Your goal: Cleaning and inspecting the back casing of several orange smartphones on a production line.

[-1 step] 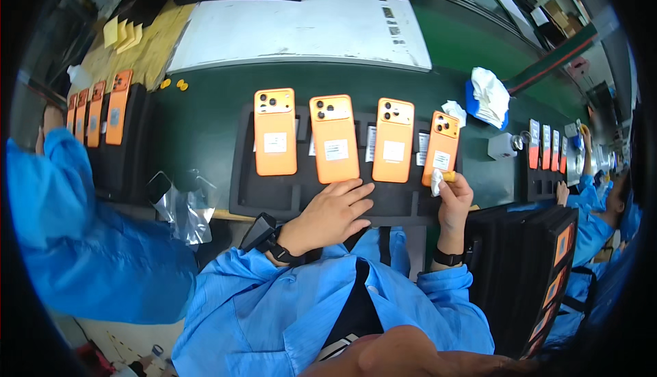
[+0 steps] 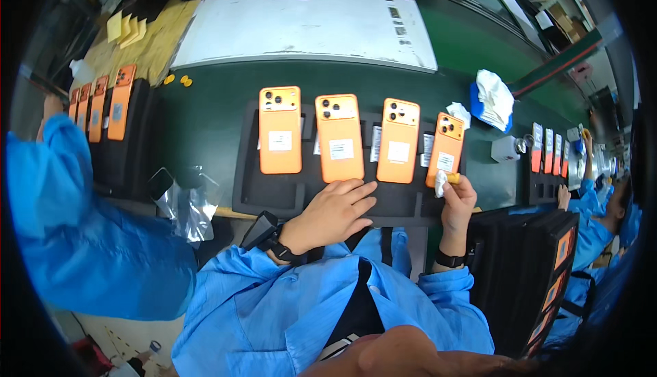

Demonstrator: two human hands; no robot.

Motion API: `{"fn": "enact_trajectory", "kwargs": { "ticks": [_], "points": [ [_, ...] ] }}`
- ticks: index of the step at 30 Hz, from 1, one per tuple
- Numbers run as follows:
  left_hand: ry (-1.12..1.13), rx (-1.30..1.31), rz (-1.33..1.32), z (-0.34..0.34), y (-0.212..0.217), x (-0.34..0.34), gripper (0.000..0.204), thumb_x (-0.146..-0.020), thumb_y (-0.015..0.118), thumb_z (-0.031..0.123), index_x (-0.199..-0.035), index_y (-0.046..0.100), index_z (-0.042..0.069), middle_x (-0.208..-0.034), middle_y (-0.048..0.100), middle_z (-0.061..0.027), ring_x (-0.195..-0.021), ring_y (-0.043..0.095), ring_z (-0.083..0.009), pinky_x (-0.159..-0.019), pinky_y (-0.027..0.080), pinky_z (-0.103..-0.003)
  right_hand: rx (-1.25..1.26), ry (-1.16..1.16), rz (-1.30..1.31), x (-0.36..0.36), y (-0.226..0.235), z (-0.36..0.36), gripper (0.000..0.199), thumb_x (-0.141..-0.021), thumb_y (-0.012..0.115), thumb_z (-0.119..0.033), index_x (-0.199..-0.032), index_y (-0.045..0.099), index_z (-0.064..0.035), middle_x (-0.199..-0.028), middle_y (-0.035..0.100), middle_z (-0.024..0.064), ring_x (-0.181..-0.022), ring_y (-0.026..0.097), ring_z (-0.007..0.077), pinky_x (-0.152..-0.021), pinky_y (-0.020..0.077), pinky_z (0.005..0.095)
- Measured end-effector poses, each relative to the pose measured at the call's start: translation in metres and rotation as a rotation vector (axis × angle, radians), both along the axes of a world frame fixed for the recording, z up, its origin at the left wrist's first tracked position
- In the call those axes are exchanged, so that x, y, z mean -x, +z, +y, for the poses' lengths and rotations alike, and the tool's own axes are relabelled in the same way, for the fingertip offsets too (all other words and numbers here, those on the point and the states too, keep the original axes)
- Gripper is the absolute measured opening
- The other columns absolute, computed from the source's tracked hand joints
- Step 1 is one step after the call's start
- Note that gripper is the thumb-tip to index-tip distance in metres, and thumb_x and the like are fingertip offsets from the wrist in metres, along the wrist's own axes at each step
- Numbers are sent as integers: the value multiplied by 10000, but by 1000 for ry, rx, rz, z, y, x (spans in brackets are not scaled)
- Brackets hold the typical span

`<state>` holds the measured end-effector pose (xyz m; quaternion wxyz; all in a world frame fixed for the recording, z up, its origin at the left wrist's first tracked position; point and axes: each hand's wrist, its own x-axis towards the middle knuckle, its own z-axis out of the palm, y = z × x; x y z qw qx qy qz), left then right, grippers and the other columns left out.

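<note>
Four is too many to count here, so several orange phones lie back-up in a row on a black foam tray [image 2: 270, 196], each with a white label. My left hand [image 2: 332, 211] lies flat with fingers apart at the tray's near edge, its fingertips by the lower end of the second phone [image 2: 340, 136] from the left. My right hand [image 2: 460, 202] pinches a crumpled white wipe [image 2: 440, 184] against the lower end of the rightmost phone [image 2: 447, 148]. Something yellow, like a finger cot [image 2: 452, 178], covers one of its fingertips. The leftmost phone [image 2: 280, 124] and third phone [image 2: 399, 134] are untouched.
A blue box of white wipes [image 2: 494, 100] and a small bottle [image 2: 505, 149] stand right of the tray. Stacked black trays [image 2: 510, 261] rise by my right arm. A co-worker's blue sleeve [image 2: 82, 219] is at left, near a clear plastic bag [image 2: 188, 206]. Another tray of phones [image 2: 123, 113] is beyond it.
</note>
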<state>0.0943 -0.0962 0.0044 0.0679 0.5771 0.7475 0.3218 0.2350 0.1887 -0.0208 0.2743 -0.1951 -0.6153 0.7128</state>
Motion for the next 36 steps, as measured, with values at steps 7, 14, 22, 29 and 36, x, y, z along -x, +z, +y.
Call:
{"fn": "enact_trajectory", "kwargs": {
  "ticks": [7,14,22,29,36],
  "points": [
    [163,112,68,-9,10,5,528,-867,715,406,-1294,643,105,-1251,671,-36,-1083,568,-207,-968,424,-378,-307,23,-105,53,42,-30,170,-895,704,16,-1051,699,82,-908,690,57,-772,625,101,-660,497,259],
    [168,14,185,-13,5,9,543,-869,715,408,-1289,655,69,-1411,570,-109,-1292,496,-313,-1078,390,-458,-1140,68,23,186,65,-96,132,-806,748,-40,-937,748,-60,-784,635,104,-685,608,281,-626,483,358],
    [177,77,26,-12,1,12,627,-870,697,454,-1343,619,51,-1480,487,-194,-1453,346,-400,-1186,279,-538,-1565,18,-185,188,42,-118,64,-790,714,-106,-785,659,-73,-715,611,101,-668,612,321,-661,473,435],
    [169,71,4,-13,2,15,615,-872,706,412,-1349,603,38,-1448,500,-199,-1434,360,-413,-1180,288,-549,-1359,28,-224,214,40,-143,42,-803,687,-83,-797,667,-47,-730,623,124,-702,622,339,-660,488,446],
    [166,47,-27,-14,2,17,575,-858,726,378,-1305,635,28,-1466,494,-167,-1440,355,-405,-1182,288,-542,-1536,336,-127,201,47,-117,123,-769,688,-47,-860,747,-106,-839,642,77,-933,587,309,-1004,385,605]
  ]
}}
